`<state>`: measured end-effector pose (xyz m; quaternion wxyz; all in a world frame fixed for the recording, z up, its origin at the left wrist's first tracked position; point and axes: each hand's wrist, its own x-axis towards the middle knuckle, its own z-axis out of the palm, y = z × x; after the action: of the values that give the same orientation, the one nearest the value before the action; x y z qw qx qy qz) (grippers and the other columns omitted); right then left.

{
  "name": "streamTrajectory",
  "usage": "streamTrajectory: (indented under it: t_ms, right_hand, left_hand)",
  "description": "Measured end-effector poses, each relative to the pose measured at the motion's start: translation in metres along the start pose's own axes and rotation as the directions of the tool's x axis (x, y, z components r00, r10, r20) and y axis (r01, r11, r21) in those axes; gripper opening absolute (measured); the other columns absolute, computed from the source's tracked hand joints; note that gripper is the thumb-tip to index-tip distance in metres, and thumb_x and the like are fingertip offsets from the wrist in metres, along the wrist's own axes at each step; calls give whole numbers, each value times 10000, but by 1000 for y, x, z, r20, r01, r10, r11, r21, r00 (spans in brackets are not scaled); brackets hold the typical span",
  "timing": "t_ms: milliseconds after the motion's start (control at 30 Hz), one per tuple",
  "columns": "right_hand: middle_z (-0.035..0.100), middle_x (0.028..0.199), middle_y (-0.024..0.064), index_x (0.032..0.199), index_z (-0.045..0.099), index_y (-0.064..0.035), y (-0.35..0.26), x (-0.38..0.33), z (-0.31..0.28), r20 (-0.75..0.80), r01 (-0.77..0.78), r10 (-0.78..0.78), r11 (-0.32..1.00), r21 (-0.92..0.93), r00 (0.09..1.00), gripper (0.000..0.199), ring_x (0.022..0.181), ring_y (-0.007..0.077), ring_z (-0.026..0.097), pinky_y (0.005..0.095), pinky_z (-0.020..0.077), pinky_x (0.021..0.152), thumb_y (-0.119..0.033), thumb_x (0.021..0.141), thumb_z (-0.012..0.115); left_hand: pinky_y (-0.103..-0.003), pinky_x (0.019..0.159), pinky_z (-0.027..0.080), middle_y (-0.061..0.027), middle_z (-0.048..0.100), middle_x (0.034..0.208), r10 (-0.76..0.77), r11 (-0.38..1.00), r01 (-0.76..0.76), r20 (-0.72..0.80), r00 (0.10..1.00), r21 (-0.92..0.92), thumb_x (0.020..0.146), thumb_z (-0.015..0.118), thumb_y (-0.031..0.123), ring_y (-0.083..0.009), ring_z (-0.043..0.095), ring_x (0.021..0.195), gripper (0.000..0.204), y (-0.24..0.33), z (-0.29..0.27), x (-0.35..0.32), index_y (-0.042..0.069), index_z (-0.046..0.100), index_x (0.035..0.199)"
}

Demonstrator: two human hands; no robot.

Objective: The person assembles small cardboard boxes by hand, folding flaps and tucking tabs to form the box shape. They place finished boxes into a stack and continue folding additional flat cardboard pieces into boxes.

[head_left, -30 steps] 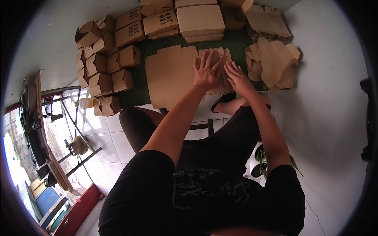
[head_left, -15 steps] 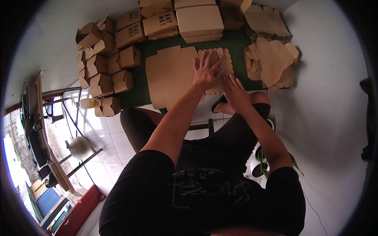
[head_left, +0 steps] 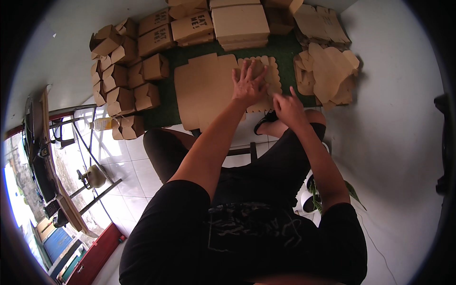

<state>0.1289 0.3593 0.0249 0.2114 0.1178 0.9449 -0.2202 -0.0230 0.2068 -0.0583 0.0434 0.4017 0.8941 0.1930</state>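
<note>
A flat brown cardboard box blank (head_left: 204, 90) lies on the green table covering in front of me. Its right-hand part has a scalloped edge. My left hand (head_left: 248, 88) rests palm down on that scalloped part, fingers spread, pressing nothing else. Just off the blank's near right edge is my right hand (head_left: 289, 110). One of its fingers points up and away, the thumb stands apart to the left, and the other fingers look curled. Nothing shows in it.
Folded small cardboard boxes (head_left: 118, 78) stand in rows at the left, near a yellow-labelled bottle (head_left: 102, 124). Stacked box blanks (head_left: 241, 21) and printed boxes (head_left: 192, 27) line the back. Loose cardboard pieces (head_left: 330, 73) pile up at the right. A wall (head_left: 389, 118) bounds the right side.
My right hand has lifted slightly and drawn back to the right from the scalloped edge, its fingers going from straight to partly curled. The left hand stays in place on the blank.
</note>
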Motion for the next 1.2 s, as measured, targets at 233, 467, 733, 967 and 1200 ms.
streamTrajectory:
  t_ms: [233, 467, 733, 967, 1200]
  right_hand:
    - [509, 1775, 110, 1738, 469, -75, 12, 38, 29, -366, 69, -171, 959, -275, 915, 622, 1662, 395, 436, 570, 331, 1376, -182, 1134, 572]
    - [442, 1819, 83, 1745, 462, -88, 13, 13, 43, -368, 30, -203, 905, -425, 907, 688, 1710, 373, 354, 576, 265, 1401, -130, 1074, 606]
    - [476, 1786, 93, 1746, 442, -96, 9, -20, 49, -369, 80, -254, 901, -426, 894, 761, 1701, 363, 365, 613, 275, 1382, -211, 1051, 731]
    - [603, 1673, 109, 1635, 572, -47, -1, -44, 53, -379, 98, -254, 918, -384, 890, 860, 1658, 343, 446, 649, 276, 1372, -404, 908, 863]
    - [714, 1440, 152, 1497, 703, -42, -8, -6, -1, 26, 17, -9, 940, -340, 1000, 517, 1432, 347, 637, 644, 318, 1358, -234, 1018, 742]
  left_hand:
    - [-830, 1303, 133, -133, 276, 1873, 3, 1000, -3, 11, 1000, -5, 1089, 647, 535, -422, 191, 1752, 702, 0, -2, 0, 436, 457, 1758]
    - [-810, 1333, 107, -144, 331, 1848, -19, 998, 16, -46, 999, -66, 1076, 649, 453, -424, 189, 1754, 661, 2, 0, -1, 413, 523, 1724]
    - [-810, 1328, 126, -122, 320, 1849, -37, 998, 36, 0, 999, -52, 1083, 661, 463, -404, 190, 1754, 672, 2, -3, 1, 451, 494, 1734]
    - [-798, 1335, 122, -107, 347, 1839, -40, 995, 35, -56, 998, -91, 1053, 696, 564, -387, 210, 1750, 669, 4, -2, 0, 432, 562, 1695]
    - [-809, 1323, 126, -97, 325, 1850, -38, 997, 36, -31, 999, -69, 1043, 716, 575, -373, 180, 1758, 690, 3, -3, 2, 439, 553, 1699]
